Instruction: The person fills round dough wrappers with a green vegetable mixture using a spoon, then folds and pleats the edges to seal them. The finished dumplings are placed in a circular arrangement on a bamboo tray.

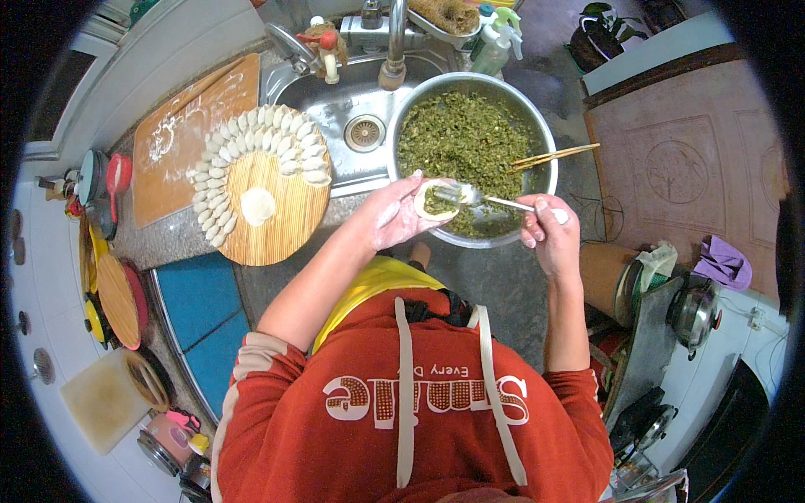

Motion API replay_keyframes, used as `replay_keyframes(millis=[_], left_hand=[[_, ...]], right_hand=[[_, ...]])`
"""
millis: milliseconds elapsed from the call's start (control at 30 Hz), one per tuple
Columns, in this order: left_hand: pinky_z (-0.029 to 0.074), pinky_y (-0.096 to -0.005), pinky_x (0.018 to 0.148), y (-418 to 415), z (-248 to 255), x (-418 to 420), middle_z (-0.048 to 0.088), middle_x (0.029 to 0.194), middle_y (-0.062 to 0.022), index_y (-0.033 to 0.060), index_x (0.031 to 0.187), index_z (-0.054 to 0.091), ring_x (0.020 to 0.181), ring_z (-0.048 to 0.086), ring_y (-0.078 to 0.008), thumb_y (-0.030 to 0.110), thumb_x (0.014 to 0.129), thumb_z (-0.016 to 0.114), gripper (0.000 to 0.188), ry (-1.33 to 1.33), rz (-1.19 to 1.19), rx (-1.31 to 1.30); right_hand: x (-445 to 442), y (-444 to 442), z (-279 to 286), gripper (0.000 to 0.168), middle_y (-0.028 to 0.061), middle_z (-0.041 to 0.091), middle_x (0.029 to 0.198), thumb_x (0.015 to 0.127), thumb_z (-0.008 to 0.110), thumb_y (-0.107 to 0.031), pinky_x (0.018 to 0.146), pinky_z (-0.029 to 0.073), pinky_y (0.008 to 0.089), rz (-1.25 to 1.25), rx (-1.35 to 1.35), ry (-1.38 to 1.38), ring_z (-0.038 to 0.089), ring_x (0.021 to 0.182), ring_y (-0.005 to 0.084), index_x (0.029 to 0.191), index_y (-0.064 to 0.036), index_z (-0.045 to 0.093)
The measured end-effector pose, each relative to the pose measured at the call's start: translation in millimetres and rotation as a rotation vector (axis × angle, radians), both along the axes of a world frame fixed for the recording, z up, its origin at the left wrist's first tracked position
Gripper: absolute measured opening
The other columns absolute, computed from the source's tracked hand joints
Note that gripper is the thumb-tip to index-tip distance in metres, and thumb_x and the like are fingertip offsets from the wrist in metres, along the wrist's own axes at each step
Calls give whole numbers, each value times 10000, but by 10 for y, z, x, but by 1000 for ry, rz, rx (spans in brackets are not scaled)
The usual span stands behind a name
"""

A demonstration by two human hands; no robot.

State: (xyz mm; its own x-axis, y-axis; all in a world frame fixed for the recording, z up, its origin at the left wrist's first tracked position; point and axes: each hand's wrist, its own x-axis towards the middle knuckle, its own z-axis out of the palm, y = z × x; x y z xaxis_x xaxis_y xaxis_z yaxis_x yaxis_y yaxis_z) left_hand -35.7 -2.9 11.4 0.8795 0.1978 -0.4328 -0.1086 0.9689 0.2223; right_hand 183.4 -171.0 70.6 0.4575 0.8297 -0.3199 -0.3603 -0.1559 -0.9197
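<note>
On the palm and fingers of my left hand (397, 214) lies a round dough wrapper (423, 202) with green chopped filling (438, 203) on it. My right hand (551, 229) grips the handle of a metal spoon (466, 193), whose bowl end touches the wrapper's filling. Both hands are at the near rim of a large steel bowl (551, 126) of green filling, with a pair of wooden chopsticks (556, 156) leaning in it. Left of them, a round slatted board (270, 242) bears curved rows of folded dumplings (217, 173) and a flat dough wrapper (258, 206).
A steel sink (327, 107) with a faucet (393, 56) lies beyond the hands. At the left, a floured wooden board (151, 182) holds a rolling pin (209, 83). Spray bottles (494, 53) stand behind the bowl. A wooden door panel (679, 151) is at the right.
</note>
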Motion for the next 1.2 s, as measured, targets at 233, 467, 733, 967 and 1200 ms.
replay_keyframes(millis=[233,467,733,967,1200], left_hand=[[434,-464,1085,-11,-71,-66,500,1348,-311,-76,1399,395,1267,509,-424,335,1039,397,547,-62,18,-76],[458,-481,1061,-43,65,-137,507,1352,-288,-47,1414,392,1255,521,-425,360,1038,404,555,-20,-36,-25],[493,-484,1016,-113,129,-184,507,1379,-241,33,1470,352,1227,551,-413,390,1029,432,574,-40,-128,110],[493,-497,1016,-140,179,-202,520,1371,-204,48,1476,348,1201,571,-413,367,1031,448,556,9,-124,155],[459,-508,1048,-182,-6,-240,566,1288,-184,-35,1315,470,1188,575,-334,266,1061,366,407,14,-24,-17]], right_hand=[[-129,-172,-519,262,76,620,925,961,561,-155,751,485,351,94,-97,-1054,589,810,233,1188,-47,637],[-459,-254,-744,402,109,617,1041,820,683,-161,922,449,434,413,-160,-1644,558,1037,321,1206,-67,620],[-508,167,-453,233,128,657,968,944,621,-225,882,464,357,211,-36,-715,615,969,257,1008,-22,715],[-582,519,-393,195,80,669,927,908,668,-162,783,496,314,378,-105,-386,635,854,176,984,11,720],[-716,479,-378,213,86,652,932,792,716,-64,826,484,342,311,101,-729,612,917,223,997,-102,760]])
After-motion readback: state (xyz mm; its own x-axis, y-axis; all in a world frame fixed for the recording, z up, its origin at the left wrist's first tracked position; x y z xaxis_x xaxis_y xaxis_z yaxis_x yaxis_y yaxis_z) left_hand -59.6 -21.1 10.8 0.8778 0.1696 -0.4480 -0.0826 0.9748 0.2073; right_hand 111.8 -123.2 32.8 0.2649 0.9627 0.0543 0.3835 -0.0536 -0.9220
